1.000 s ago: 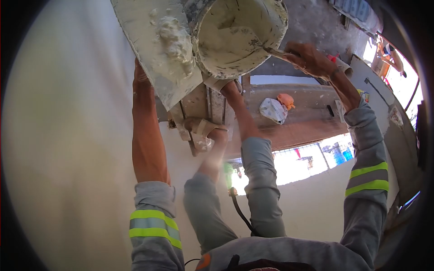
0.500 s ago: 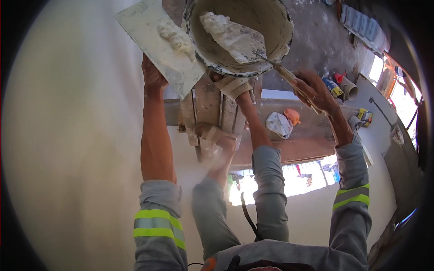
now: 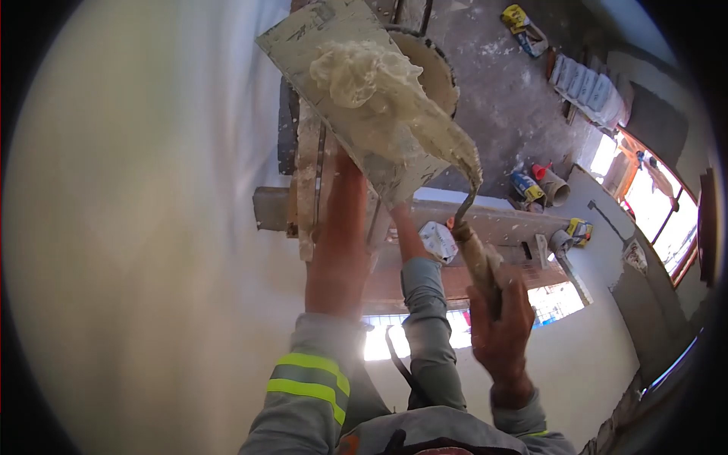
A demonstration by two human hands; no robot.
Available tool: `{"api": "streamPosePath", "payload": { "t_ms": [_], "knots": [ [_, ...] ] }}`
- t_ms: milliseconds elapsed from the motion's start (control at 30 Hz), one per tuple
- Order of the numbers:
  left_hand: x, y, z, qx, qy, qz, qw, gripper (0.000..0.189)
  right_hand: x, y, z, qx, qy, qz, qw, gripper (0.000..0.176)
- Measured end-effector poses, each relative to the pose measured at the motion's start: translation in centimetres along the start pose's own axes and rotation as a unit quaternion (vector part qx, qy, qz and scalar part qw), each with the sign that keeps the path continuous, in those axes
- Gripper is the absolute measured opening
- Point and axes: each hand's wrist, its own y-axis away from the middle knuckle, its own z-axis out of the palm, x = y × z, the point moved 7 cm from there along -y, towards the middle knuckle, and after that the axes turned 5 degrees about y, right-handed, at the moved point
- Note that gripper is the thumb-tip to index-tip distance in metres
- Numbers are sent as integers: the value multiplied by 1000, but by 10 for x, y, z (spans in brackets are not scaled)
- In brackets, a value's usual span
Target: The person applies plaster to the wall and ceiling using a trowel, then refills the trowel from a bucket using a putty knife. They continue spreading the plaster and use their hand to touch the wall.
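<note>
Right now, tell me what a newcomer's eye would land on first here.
The big heap of white plaster on the flat board at top centre, above the left forearm, catches the eye first. Next comes the right hand, lower right, gripping a plaster-caked trowel whose blade meets the heap's edge. A smeared bucket peeks out behind the board.

White wall (image 3: 136, 227), wooden plank (image 3: 504, 222) with crumpled bag (image 3: 438, 241), stacked sacks (image 3: 593, 91) on floor (image 3: 500, 106).
</note>
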Motion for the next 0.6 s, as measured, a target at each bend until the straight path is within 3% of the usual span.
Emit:
{"api": "streamPosePath", "payload": {
  "t_ms": [233,433,600],
  "knots": [
    [-48,-16,0,40,31,-32,998,44,3,39,4,105,-51,63,991,29],
    [-36,-3,-14,53,22,-56,997,41,6,56,0,27,-52,96,994,32],
    [-26,8,-24,58,19,-69,996,38,28,73,-7,31,-125,122,984,29]
  ]
}}
